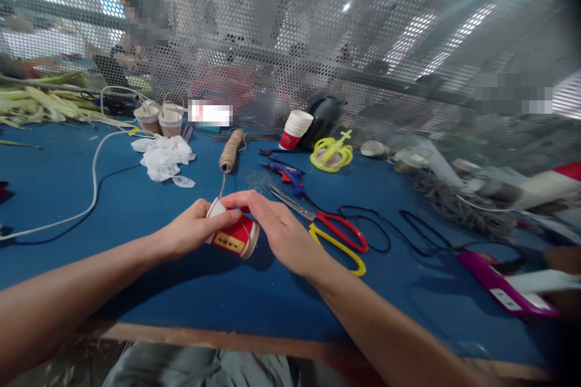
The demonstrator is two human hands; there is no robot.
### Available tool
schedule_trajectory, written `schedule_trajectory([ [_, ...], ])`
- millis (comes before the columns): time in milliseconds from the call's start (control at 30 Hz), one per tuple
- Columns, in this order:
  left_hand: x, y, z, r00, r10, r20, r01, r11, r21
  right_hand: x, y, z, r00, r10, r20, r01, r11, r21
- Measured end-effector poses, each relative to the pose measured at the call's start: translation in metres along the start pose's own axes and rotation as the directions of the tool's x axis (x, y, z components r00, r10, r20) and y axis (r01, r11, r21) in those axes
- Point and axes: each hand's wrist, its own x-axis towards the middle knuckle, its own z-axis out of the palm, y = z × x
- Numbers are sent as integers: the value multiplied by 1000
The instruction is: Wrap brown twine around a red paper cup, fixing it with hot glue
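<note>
My left hand (193, 227) is closed around a red and white paper cup (242, 231), which lies tilted on its side just above the table. A band of brown twine circles the cup's right end. My right hand (276, 224) curves over the cup's far side, with its fingertips at the white end; what lies beneath them is hidden. From there a strand of twine (223, 184) runs up to a twine roll (231, 148) lying on the table. Right of my right hand are scissors (313, 216) with one red and one yellow handle, their blades apart.
A blue glue gun (285, 175), a yellow crown-like frame (332, 154) and stacked paper cups (296, 130) stand behind. To the left are crumpled white material (166, 157), twine-wrapped cups (170, 123) and a white cable (95, 178). A purple power strip (499, 284) lies right. Perforated metal sheet (272, 30) rises behind.
</note>
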Motion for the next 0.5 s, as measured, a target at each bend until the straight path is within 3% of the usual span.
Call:
schedule_trajectory([
  [300,4,-3,1,998,-50,-39,51,998,22,3,7,0,1000,21,-14,-21,998,60],
  [500,2,-5,3,997,-59,50,62,996,-70,48,32,-12,959,271,-85,-267,962,50],
])
